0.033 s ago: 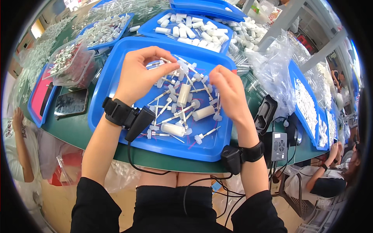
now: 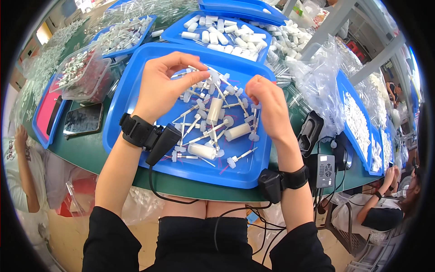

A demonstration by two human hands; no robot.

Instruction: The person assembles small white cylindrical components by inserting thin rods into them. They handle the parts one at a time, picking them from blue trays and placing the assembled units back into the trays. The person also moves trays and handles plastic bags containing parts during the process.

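Observation:
My left hand [image 2: 163, 84] is over the left part of a large blue tray [image 2: 121, 90]. Its thumb and index finger pinch a thin white stick [image 2: 193, 68], whose far end cannot be told from the pale parts behind it. On the tray's right side my right hand [image 2: 269, 104] is closed, fingers curled in; whatever they grip is hidden. Between and below both hands lies a loose heap of slim white sticks with frosted round caps [image 2: 229, 121]. Among them are several white cylinders, such as one tilted cylinder [image 2: 214, 111] and one lying near the front [image 2: 201, 151].
Behind stands another blue tray [image 2: 170, 34] of white cylinders. At left are a clear plastic box [image 2: 86, 75] of small sticks and a phone [image 2: 83, 119]. Black cases, a small grey device [image 2: 325, 171] and cables lie right. Cables hang from my wrist straps. People sit at both sides.
My right hand has shifted very slightly to the right. My left hand keeps its pinch, and the heap in the tray looks the same.

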